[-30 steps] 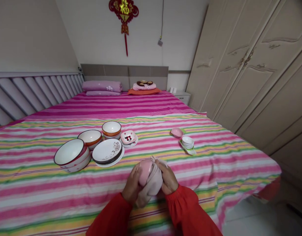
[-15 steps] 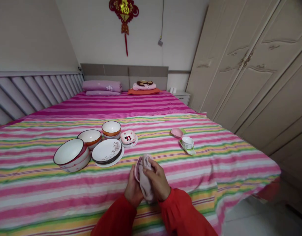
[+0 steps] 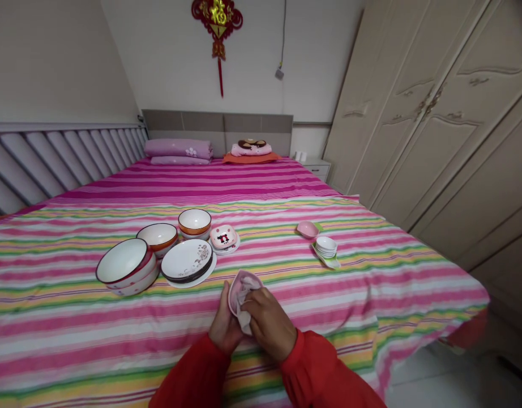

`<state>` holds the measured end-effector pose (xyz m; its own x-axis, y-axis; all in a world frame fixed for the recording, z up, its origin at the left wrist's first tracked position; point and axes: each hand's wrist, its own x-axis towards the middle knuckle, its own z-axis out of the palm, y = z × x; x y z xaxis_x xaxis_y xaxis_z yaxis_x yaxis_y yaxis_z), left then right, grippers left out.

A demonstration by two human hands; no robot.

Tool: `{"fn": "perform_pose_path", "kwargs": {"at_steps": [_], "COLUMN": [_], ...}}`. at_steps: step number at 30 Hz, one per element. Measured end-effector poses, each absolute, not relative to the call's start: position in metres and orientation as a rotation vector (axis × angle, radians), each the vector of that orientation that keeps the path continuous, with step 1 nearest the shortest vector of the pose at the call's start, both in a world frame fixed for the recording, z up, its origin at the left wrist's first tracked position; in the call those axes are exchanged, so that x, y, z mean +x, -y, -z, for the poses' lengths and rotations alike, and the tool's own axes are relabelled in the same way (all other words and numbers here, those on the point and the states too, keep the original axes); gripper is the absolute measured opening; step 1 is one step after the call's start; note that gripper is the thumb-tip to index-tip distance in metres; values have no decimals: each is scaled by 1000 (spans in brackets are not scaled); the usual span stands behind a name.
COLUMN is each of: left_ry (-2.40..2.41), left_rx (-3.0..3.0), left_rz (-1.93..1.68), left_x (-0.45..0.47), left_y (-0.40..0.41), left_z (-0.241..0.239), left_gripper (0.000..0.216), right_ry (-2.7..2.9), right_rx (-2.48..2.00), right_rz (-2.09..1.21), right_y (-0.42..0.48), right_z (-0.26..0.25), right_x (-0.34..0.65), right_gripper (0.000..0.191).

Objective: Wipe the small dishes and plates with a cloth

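Observation:
A small pink bowl (image 3: 234, 290) is tilted in my left hand (image 3: 225, 325), its inside facing up and toward me. My right hand (image 3: 270, 323) is closed on a pale cloth (image 3: 244, 318) and presses it into the bowl. Part of the bowl's right side is hidden behind the cloth and my right fingers. Both hands are just above the striped bedspread (image 3: 167, 328), near the front of the bed.
Left are stacked big bowls (image 3: 127, 266), orange-banded bowls (image 3: 158, 240), another bowl stack (image 3: 195, 222), dark-rimmed plates (image 3: 187, 260) and a square cat dish (image 3: 223, 237). Right are a pink dish (image 3: 308, 229) and small white bowls (image 3: 326, 247) on a green-edged dish. A wardrobe (image 3: 418, 130) stands at right.
My right hand has pushed the cloth down into the bowl, and less cloth hangs below. The bowl has turned so more of its inside shows.

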<state>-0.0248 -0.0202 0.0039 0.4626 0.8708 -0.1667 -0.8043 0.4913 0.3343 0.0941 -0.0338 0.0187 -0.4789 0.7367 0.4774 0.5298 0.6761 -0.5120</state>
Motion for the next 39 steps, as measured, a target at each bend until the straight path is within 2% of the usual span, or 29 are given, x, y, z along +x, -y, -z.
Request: {"fn": "perform_pose_path", "kwargs": {"at_steps": [2,5,11,13,18,22,32,39], "left_ry": [-317,-304,-368,-381,-353,-399,-432,-410], "left_rx": [222,228,195,156,176,252,314,253], "left_rz": [-1019,-1020,-940,-920,-961,-971,-1123,-1021], "left_x": [-22,-19,-16,-14,-10,-12,-10,-15], "left_y": [22,23,24,25,27,26,25,21], "left_z": [-5,-6,-12,-14,-13,-11,-11,-14], "left_gripper": [55,54,51,49,45,47,48,58], "right_ry": [2179,2010,1943,1908,1703,1495,1547,1552], "right_rx": [-1087,-1180,-871,-864,-1006,-1066,-1246,-1242], "right_rz": [-268,-142,-299,-310,-242,-365,-365,-283], "right_y": [31,28,20,15,5,1,7,18], "right_z": [-23,-28,-28,-25,-23,-19,-2,-14], "right_x": [101,109,112,109,102,97,103,111], "right_gripper": [22,27,52,49,25,11,15,25]}}
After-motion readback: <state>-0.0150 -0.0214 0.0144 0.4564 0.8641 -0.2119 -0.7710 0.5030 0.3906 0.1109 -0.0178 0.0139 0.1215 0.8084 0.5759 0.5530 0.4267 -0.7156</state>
